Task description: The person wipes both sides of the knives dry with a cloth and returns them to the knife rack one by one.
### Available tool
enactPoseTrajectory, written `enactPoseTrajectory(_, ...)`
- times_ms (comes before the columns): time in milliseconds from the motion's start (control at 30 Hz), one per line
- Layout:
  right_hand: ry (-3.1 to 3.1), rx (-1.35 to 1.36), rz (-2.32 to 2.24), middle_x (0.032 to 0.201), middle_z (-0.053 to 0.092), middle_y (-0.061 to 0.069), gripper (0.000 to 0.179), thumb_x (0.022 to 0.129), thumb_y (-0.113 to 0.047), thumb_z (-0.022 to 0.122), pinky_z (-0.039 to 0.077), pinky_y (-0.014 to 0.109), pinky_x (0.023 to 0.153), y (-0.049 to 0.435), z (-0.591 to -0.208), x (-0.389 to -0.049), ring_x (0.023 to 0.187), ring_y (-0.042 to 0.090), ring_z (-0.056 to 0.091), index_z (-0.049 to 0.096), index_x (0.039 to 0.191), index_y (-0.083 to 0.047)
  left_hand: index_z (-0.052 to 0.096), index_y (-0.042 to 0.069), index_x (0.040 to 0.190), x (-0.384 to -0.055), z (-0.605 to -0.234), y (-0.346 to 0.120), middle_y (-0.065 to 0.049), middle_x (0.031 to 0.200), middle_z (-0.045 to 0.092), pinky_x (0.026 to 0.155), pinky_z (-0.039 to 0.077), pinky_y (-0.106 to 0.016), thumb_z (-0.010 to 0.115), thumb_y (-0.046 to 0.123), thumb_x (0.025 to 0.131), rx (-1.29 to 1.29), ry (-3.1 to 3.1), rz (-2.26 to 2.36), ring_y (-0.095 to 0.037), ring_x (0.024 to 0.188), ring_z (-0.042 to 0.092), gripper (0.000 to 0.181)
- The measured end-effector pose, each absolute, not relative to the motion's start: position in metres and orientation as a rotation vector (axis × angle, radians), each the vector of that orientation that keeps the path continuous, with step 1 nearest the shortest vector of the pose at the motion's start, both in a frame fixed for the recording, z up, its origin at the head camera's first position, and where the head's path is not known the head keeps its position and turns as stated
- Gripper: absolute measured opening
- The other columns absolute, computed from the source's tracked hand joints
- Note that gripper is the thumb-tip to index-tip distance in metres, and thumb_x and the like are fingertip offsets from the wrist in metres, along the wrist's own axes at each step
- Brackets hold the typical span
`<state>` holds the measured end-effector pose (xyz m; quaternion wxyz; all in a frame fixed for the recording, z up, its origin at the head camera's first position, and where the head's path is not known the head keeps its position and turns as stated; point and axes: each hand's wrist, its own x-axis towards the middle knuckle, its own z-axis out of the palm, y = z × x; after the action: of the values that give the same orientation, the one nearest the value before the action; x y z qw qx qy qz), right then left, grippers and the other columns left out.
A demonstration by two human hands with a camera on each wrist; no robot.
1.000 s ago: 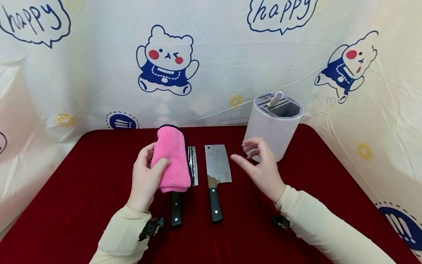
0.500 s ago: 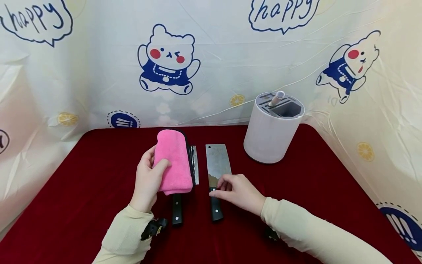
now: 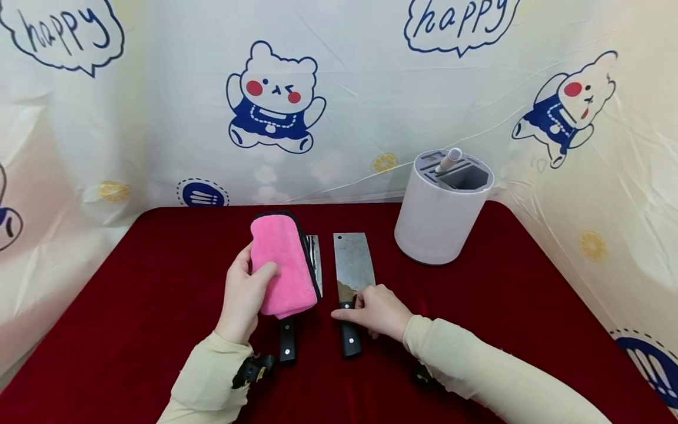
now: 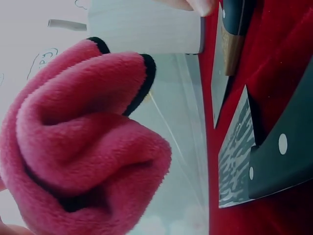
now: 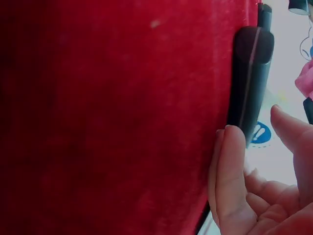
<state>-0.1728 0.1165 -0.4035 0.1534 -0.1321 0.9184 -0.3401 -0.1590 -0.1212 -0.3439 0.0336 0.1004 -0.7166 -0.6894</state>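
Observation:
My left hand [image 3: 245, 297] grips a folded pink towel [image 3: 281, 259] with dark edging, thumb across its front. In the left wrist view the towel [image 4: 93, 142] shows its soft folds. Under it lies a knife with a patterned blade [image 3: 315, 265] and black handle [image 3: 287, 341], partly hidden by the towel. To the right lies a cleaver [image 3: 354, 259], blade pointing away. My right hand [image 3: 378, 309] is at the cleaver's black handle [image 3: 350, 340]. In the right wrist view, its fingers [image 5: 230, 171] reach the side of the handle [image 5: 252, 73], while the thumb stands apart from it.
A white oval knife block [image 3: 436, 224] stands at the back right, with one light handle [image 3: 449, 159] sticking out of its slotted top. A dark red cloth [image 3: 159, 306] covers the table. A printed curtain [image 3: 349, 106] hangs close behind and at both sides.
My right hand has come from beside the knife block down and left to the cleaver's handle. The towel has moved slightly down and right in my left hand's grip.

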Motion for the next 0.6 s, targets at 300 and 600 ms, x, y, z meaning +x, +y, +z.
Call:
enactPoseTrajectory(300,2.605,-0.311,-0.918,0.046,0.054,0.002,0.057,0.08,-0.06,0.071,0.05,0.031,0.043,0.111,-0.409,-0.178,0.034,0.014,0.056,0.056,0.054,-0.012,0.056,0.006,0.123,-0.158,-0.352,-0.12,0.002,0.092,0.058,0.065,0.05,-0.027,0.053,0.006,0.089,0.329,-2.219,-2.078,-0.012,0.074,0.056,0.034)
enactPoseTrajectory(600,2.529,-0.33,-0.895,0.052,0.058,0.005,0.045,0.084,-0.044,0.072,0.051,0.03,0.042,0.113,-0.407,-0.184,0.038,0.014,0.057,0.06,0.059,-0.009,0.057,0.003,0.107,-0.16,-0.353,-0.117,0.004,0.081,0.057,0.062,0.049,-0.028,0.053,0.004,0.087,0.354,-2.238,-2.081,-0.012,0.069,0.056,0.02)
